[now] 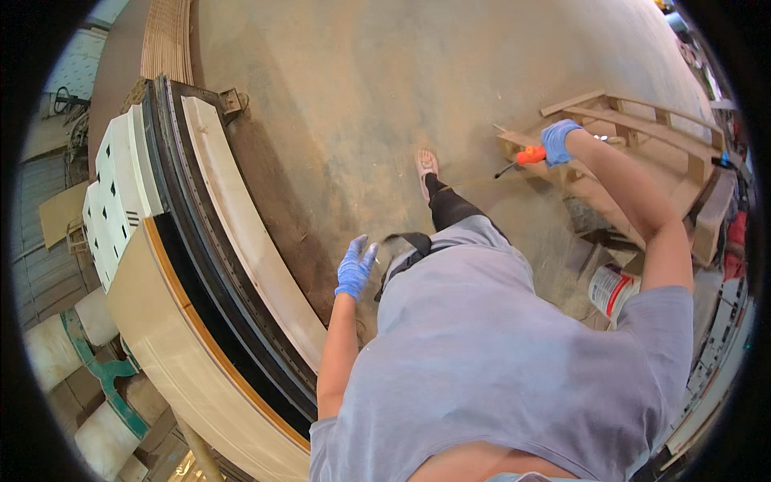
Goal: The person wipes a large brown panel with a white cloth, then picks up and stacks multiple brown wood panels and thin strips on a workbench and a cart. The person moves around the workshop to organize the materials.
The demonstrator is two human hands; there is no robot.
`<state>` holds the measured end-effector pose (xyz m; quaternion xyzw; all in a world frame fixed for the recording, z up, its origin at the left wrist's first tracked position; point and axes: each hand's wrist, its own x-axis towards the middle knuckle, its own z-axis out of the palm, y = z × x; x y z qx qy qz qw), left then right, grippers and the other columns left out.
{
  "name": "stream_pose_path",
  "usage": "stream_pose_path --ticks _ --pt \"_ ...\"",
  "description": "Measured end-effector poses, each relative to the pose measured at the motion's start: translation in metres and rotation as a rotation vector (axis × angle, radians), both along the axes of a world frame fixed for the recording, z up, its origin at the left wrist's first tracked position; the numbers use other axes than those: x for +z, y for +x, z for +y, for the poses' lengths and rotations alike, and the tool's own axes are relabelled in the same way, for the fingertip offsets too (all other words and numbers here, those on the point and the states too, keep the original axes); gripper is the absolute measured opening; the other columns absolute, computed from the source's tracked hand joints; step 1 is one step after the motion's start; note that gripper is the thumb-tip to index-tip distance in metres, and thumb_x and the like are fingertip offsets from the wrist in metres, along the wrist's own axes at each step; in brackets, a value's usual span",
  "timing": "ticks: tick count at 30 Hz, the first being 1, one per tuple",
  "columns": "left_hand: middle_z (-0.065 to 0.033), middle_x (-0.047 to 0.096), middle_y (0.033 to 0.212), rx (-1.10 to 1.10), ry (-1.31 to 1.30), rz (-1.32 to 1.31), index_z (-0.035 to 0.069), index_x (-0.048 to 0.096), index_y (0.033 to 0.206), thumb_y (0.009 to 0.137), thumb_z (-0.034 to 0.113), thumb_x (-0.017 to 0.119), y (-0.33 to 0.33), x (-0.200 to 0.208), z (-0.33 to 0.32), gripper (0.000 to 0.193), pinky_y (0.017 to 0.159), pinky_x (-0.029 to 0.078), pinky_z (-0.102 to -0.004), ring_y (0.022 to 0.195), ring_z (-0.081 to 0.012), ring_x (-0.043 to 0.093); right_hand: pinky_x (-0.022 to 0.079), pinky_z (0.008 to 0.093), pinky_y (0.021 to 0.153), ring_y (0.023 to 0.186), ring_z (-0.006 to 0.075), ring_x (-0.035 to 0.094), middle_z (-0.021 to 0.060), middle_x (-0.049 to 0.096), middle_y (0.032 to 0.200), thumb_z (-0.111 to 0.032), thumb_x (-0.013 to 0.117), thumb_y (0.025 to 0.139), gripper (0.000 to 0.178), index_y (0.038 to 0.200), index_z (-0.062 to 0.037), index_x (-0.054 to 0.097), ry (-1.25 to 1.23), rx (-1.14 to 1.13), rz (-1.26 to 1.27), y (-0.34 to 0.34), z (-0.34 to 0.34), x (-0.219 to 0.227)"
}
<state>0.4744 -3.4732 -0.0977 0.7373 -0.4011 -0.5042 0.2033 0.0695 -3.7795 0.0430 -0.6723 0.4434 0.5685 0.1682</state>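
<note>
My left hand (355, 269), in a blue glove, hangs in the air beside my hip with its fingers apart and nothing in them. It is nearest to the long machine bed (249, 233) on my left. My right hand (560, 140), also gloved in blue, is closed round an orange-handled screwdriver (531, 155). Its dark shaft points left and slightly down. Something shiny shows just beyond that wrist, too small to make out. A wooden pallet frame (626, 120) lies below and behind my right hand.
A light panel (189, 337) lies along the machine's near side, by a white perforated cover (116, 201). Corrugated sheets (166, 40) stand at the far left. A white bucket with a red band (612, 291) sits by my right side. Dusty floor (345, 96) stretches ahead.
</note>
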Motion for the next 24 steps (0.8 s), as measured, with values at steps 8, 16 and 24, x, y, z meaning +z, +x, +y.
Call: stream_pose_path --ticks 8,16,24 --pt "-0.0179 0.058 0.119 0.101 0.033 -0.02 0.005 0.05 0.123 0.087 0.034 0.061 0.007 0.016 -0.164 0.048 0.096 0.04 -0.0343 0.113 -0.0268 0.054 0.049 0.0323 0.056 0.057 0.0177 0.059 0.0049 0.061 0.062 -0.034 0.068 0.07 0.025 0.069 -0.0092 0.067 0.234 -0.048 -0.07 0.042 -0.171 -0.017" --pt "-0.0154 0.057 0.122 -0.015 0.131 -0.135 0.01 0.051 0.124 0.085 0.045 0.058 0.051 -0.006 -0.293 0.053 0.095 0.041 -0.0374 0.114 -0.031 0.054 0.051 0.0347 0.061 0.063 0.0192 0.064 0.0062 0.067 0.07 -0.033 0.066 0.07 0.025 0.074 -0.0094 0.069 0.294 0.1 -0.352 0.164 -0.253 -0.06" --pt "-0.0181 0.058 0.118 0.06 0.102 -0.088 0.008 0.052 0.121 0.086 0.042 0.059 0.159 -0.017 -0.423 0.05 0.095 0.042 -0.0374 0.111 -0.0311 0.055 0.051 0.0338 0.057 0.06 0.0181 0.062 0.0053 0.066 0.07 -0.033 0.069 0.07 0.027 0.076 -0.0069 0.068 0.216 -0.283 -0.31 0.242 -0.443 -0.081"
